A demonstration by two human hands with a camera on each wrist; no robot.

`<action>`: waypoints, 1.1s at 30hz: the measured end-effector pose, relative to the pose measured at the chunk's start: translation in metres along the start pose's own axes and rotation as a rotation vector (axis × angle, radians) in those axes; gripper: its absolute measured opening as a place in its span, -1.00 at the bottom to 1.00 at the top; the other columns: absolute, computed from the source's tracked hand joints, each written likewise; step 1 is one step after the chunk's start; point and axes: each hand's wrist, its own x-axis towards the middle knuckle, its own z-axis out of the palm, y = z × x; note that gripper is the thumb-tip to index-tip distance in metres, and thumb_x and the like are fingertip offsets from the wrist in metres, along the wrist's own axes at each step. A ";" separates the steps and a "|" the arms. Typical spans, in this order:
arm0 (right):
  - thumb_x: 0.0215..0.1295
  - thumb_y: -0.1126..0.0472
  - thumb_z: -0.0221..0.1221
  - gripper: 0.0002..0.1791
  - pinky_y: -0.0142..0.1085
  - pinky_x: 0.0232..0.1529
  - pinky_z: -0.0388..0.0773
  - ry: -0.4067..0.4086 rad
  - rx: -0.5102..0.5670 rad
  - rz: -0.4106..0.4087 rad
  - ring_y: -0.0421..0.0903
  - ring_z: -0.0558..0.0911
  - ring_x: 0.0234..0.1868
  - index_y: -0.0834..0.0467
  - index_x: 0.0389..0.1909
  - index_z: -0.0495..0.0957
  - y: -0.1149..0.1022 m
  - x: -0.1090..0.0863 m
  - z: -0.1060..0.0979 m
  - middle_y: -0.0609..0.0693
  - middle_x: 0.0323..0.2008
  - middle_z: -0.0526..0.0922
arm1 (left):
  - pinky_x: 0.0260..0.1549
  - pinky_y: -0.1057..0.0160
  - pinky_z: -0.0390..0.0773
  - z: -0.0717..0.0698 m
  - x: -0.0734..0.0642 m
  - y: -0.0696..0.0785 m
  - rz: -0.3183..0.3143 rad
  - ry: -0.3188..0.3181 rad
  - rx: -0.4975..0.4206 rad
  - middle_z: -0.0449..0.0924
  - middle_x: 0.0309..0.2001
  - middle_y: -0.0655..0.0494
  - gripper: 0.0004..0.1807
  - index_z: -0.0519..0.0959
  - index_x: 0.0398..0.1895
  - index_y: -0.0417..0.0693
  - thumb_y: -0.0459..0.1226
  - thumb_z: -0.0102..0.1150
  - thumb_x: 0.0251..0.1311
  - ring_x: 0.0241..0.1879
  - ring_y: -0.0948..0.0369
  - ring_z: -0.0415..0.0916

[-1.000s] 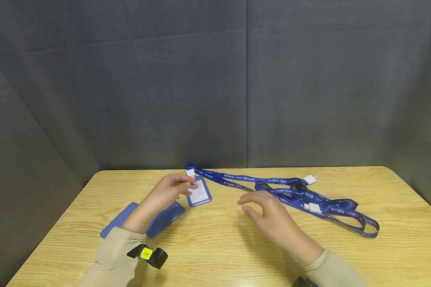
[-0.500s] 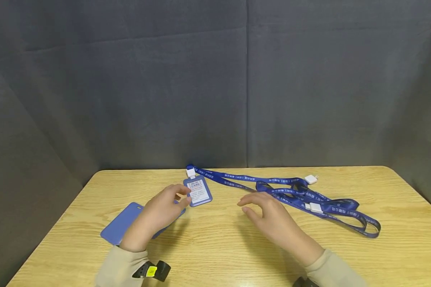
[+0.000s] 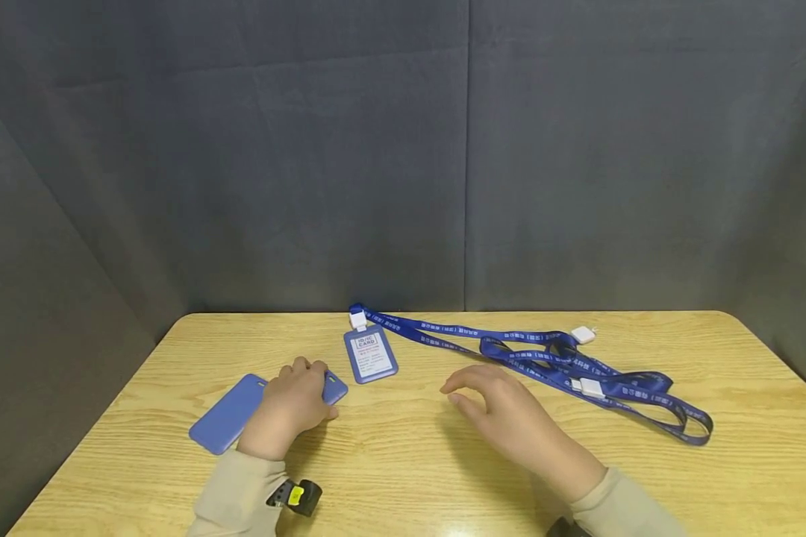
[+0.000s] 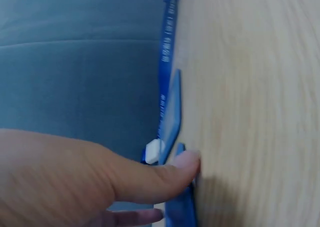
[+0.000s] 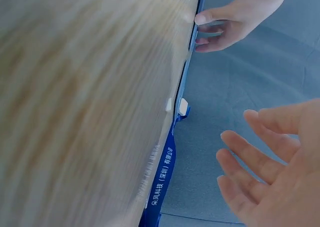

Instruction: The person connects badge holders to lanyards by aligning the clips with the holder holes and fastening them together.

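Left hand (image 3: 290,403) on a blue card holder (image 3: 336,389) lying on a table (image 3: 403,470).
Whether it grips is unclear; the right hand (image 3: 510,414), relaxed and holding nothing, hovers near blue lanyards (image 3: 645,382).

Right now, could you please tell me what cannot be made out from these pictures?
Head view: much of the blue badge holder under the left hand, hidden by that hand.
Head view: the smaller lines on the ID/IC card, too small to read.
Head view: the right wristband, cut off by the bottom edge.
Left wrist view: part of that holder, cut off below.
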 end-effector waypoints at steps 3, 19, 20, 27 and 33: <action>0.30 0.30 0.29 -0.84 -0.06 0.18 0.46 -0.018 -0.004 -0.006 -0.05 0.59 0.10 -0.01 -0.18 0.68 -0.001 -0.001 -0.001 -0.17 -0.09 0.69 | -0.07 -0.24 0.47 0.003 0.001 -0.002 -0.030 -0.005 -0.010 0.39 0.07 -0.43 -0.20 0.40 0.22 -0.47 -0.13 0.51 0.04 0.03 -0.29 0.39; 0.32 0.25 0.28 -0.88 -0.06 0.11 0.51 -0.081 -0.130 -0.061 -0.04 0.62 0.06 0.03 -0.16 0.69 -0.004 -0.001 -0.016 -0.13 -0.10 0.70 | -0.04 -0.22 0.43 0.008 0.006 -0.021 -0.018 -0.034 -0.069 0.35 -0.07 -0.39 -0.10 0.37 0.15 -0.58 -0.01 0.52 0.00 0.00 -0.26 0.33; 0.33 0.24 0.28 -0.88 -0.07 0.10 0.52 -0.089 -0.132 -0.052 -0.04 0.62 0.06 0.03 -0.15 0.69 -0.004 -0.001 -0.018 -0.13 -0.10 0.70 | -0.04 -0.22 0.44 0.008 0.006 -0.021 -0.012 -0.037 -0.057 0.35 -0.04 -0.39 -0.10 0.37 0.17 -0.57 -0.01 0.50 0.02 0.02 -0.26 0.33; 0.37 0.19 0.25 -0.86 -0.01 0.09 0.52 -0.132 -0.154 -0.015 -0.01 0.62 0.06 0.04 -0.10 0.68 0.001 0.000 -0.031 -0.13 -0.07 0.69 | -0.02 -0.19 0.46 0.008 0.004 -0.013 0.052 -0.065 0.030 0.31 0.12 -0.35 -0.23 0.35 0.28 -0.48 -0.07 0.35 0.21 0.11 -0.23 0.29; 0.42 0.15 0.20 -0.80 -0.07 -0.09 0.57 -0.197 -0.141 0.047 -0.14 0.63 -0.13 0.08 -0.03 0.68 0.013 0.001 -0.048 -0.15 -0.13 0.70 | -0.05 -0.16 0.50 0.006 -0.002 -0.005 0.099 -0.070 0.070 0.35 0.08 -0.36 -0.35 0.38 0.25 -0.52 -0.14 0.24 0.32 0.08 -0.25 0.33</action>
